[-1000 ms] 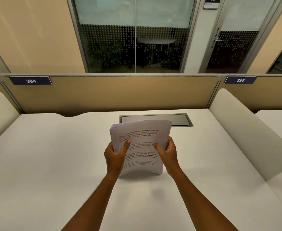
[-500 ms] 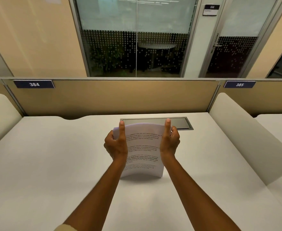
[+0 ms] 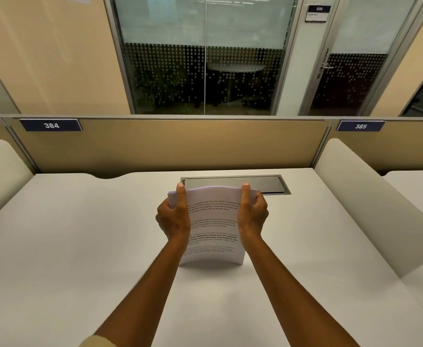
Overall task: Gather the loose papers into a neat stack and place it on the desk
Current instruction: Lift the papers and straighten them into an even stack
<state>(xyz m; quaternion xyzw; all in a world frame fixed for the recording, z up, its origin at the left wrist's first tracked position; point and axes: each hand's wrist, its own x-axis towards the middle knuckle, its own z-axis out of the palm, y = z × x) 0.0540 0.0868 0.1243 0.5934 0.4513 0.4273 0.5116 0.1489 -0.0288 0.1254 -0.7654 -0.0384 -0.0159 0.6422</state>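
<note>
A stack of printed white papers (image 3: 213, 226) stands upright on its lower edge on the white desk (image 3: 80, 246), bowed slightly toward me. My left hand (image 3: 174, 217) grips its left side, thumb pointing up along the front to the top edge. My right hand (image 3: 253, 214) grips the right side the same way, thumb up at the top edge. The sheets' top edges fan a little at the upper left corner.
A grey cable hatch (image 3: 235, 184) is set in the desk just behind the papers. A tan partition (image 3: 175, 144) labelled 384 closes the back. Cream side dividers stand at the left (image 3: 0, 171) and right (image 3: 355, 186).
My hands have slid up the sides of the stack, with thumbs now pointing up to the top edge. The sheets look more even at the top than one second ago.
</note>
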